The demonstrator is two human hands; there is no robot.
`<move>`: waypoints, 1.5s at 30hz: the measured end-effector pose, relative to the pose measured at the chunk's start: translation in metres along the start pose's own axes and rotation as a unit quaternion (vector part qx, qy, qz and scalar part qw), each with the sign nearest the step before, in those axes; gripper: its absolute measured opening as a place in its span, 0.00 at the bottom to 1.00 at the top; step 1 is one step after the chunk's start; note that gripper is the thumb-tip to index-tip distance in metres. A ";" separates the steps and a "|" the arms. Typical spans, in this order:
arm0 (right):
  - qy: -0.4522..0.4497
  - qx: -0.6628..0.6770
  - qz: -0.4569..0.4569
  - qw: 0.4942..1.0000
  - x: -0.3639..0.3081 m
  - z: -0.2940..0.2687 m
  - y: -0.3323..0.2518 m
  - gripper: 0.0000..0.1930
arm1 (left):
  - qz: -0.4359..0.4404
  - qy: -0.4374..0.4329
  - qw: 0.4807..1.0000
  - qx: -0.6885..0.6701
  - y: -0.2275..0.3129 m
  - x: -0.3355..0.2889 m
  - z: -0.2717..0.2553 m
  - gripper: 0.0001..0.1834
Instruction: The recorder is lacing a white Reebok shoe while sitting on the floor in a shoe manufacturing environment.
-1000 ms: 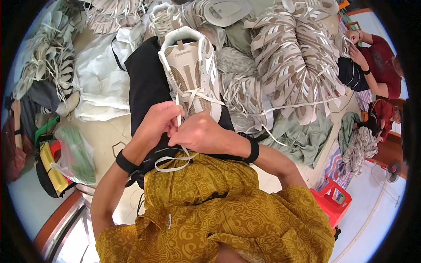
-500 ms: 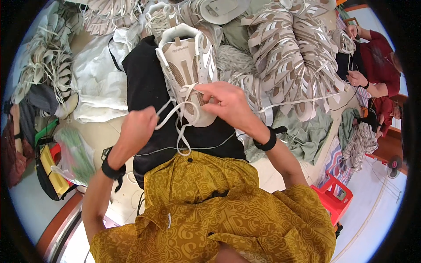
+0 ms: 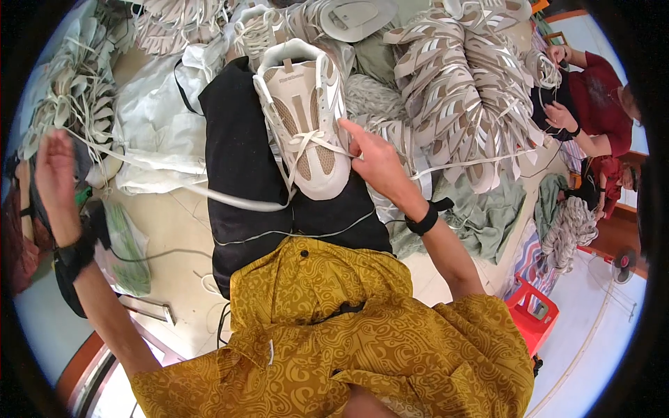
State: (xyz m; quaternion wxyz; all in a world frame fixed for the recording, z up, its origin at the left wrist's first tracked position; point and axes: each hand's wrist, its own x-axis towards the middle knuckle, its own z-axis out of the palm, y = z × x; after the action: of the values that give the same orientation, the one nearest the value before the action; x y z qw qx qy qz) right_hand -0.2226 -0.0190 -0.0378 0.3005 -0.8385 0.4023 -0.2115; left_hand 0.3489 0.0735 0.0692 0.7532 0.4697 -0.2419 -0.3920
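Observation:
A beige and white sneaker upper (image 3: 300,97) lies toe toward me across the black cloth (image 3: 240,139) over my lap. White shoelace crosses its front. From there a long strand of shoelace (image 3: 237,203) sweeps left in a curve up to my left hand (image 3: 56,171), which is closed on it at the far left, blurred by motion. My right hand (image 3: 376,157) is beside the upper's right edge, index finger extended along it and the other fingers curled. A short stretch of lace runs from the upper into those curled fingers; its end is hidden.
Bundled shoe uppers (image 3: 474,97) are heaped at the far right, with more uppers (image 3: 83,90) at the far left. A white plastic sack (image 3: 160,118) is left of my lap. A red stool (image 3: 533,317) stands at right. A co-worker in dark red (image 3: 603,97) sits at upper right.
My left hand has swung far out to the left, drawing the lace into a long strand. The loose loop over the toe is gone. My right hand has shifted slightly right.

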 end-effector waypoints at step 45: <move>0.029 0.066 -0.055 0.996 0.081 -0.101 0.030 0.25 | -0.118 -0.295 0.917 0.243 -0.090 -0.034 0.224 0.24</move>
State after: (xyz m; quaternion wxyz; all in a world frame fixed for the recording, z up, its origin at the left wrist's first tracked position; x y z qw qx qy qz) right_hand -0.2518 -0.1328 0.0253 0.3317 -0.8311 0.3491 -0.2782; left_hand 0.1320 -0.0372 0.0872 0.4587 0.5266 -0.4837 -0.5276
